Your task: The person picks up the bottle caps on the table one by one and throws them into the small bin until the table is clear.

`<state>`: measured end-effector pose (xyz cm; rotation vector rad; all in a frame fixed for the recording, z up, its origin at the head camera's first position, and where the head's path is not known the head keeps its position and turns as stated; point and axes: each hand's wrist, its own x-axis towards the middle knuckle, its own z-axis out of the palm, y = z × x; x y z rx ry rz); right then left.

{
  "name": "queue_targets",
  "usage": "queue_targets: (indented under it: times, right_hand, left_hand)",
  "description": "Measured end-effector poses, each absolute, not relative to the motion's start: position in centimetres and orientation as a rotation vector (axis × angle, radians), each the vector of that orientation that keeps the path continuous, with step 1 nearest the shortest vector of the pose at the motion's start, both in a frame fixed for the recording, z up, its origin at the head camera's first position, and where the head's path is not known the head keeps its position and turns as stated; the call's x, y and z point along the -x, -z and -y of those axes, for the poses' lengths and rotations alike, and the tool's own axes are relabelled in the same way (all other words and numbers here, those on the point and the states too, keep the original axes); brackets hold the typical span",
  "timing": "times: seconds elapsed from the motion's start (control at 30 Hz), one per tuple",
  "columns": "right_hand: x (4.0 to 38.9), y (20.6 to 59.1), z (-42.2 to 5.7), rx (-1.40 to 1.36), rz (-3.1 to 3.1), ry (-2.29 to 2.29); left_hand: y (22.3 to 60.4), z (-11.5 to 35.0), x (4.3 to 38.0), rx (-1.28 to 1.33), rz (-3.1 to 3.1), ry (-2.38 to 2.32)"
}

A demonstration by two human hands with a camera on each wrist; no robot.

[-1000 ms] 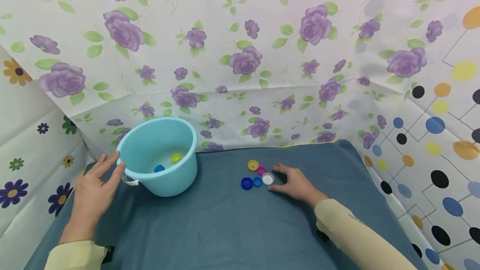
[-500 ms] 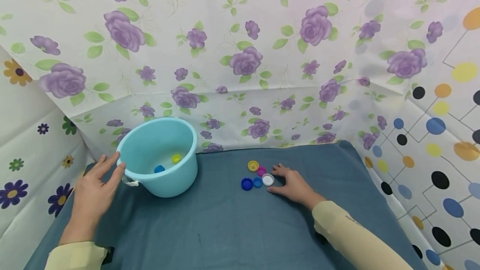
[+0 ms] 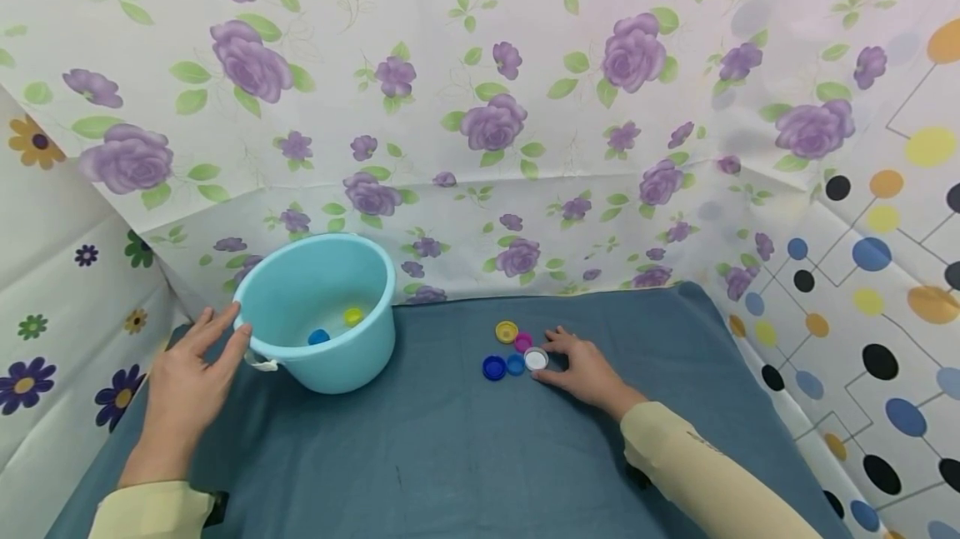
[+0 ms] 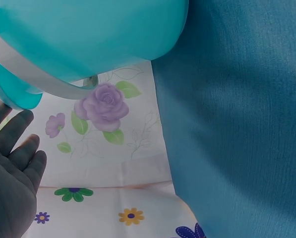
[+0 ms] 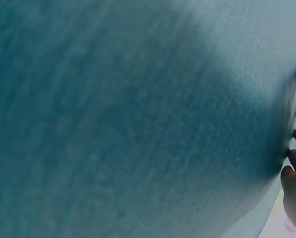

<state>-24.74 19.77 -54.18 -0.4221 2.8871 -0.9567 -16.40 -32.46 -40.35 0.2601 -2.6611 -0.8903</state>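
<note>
A light blue bucket [image 3: 367, 356] stands on the left of the cloth, with a blue bottle cap [image 3: 318, 336] and a yellow-green one [image 3: 352, 317] inside it. My left hand [image 3: 187, 385] touches the bucket's left rim with fairly straight fingertips. To the right lies a cluster of caps: a yellow cap [image 3: 507, 332], a pink cap [image 3: 523, 342], a dark blue cap [image 3: 494, 368], a lighter blue cap [image 3: 515, 365] and a white cap [image 3: 536, 359]. My right hand [image 3: 588, 368] pinches the white cap between thumb and finger, low on the cloth.
A blue-grey cloth [image 3: 435, 456] covers the table. Behind it hangs a white sheet with purple flowers [image 3: 450, 147]; patterned sheets close the left and right sides. The bucket's white handle [image 4: 43, 82] hangs down on its outer side.
My right hand has shifted slightly left, and its thumb and finger have closed in on the white cap. The left hand and the bucket stay put.
</note>
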Motion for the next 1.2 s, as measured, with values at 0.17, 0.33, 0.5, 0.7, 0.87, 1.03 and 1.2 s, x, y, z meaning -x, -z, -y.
queue_targets:
  times: [0.17,0.33,0.5,0.7,0.87,1.03,1.2]
  right_hand:
    - [24.8,54.3,-19.8,0.419,-2.893,0.959]
    - [24.8,54.3,-19.9,0.423,-2.889,0.977]
    - [24.9,54.0,-20.0,0.407,-2.874,1.002]
    - [25.2,53.3,-20.2,0.385,-2.873,0.994]
    - [25.5,52.6,-20.3,0.379,-2.875,1.032]
    - [26.0,51.9,-20.5,0.351,-2.885,1.063]
    - [26.2,51.3,-20.6,0.388,-2.887,1.103]
  left_hand:
    - [40.4,32.5,16.4,-0.266,2.667,0.886]
    - [40.4,32.4,16.4,-0.268,2.667,0.884]
    - [40.4,32.4,16.4,-0.271,2.666,0.878]
    - [40.3,32.3,16.5,-0.278,2.673,0.883]
    - [40.3,32.3,16.6,-0.286,2.685,0.891]
    - [40.2,32.3,16.6,-0.280,2.683,0.884]
    - [40.2,32.3,16.5,-0.279,2.685,0.887]
